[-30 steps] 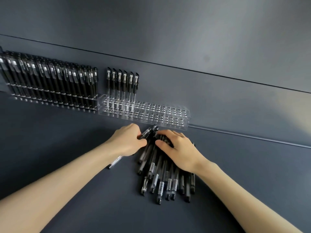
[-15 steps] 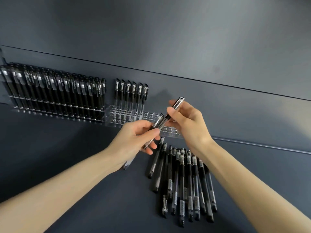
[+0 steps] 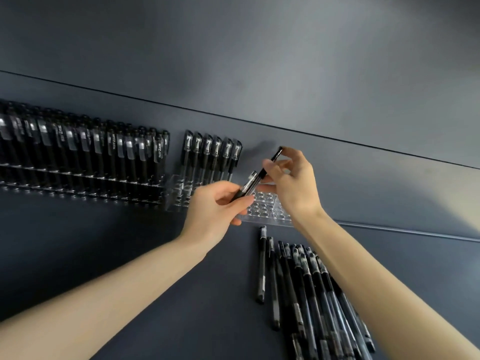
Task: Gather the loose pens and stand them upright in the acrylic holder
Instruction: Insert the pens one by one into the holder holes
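Slim black pens [image 3: 261,268], clear perforated holder [image 3: 262,203]

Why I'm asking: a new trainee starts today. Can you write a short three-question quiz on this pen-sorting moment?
1. True or false: the left hand is empty.
2. Multiple choice: the right hand pinches a pen that is A) raised above the acrylic holder, B) lying flat on the table, C) already seated in a hole.
3. Fill in: the standing pens in that holder fill its ____ end.

Key: 1 false, it grips spare pens; 2 A; 3 left.
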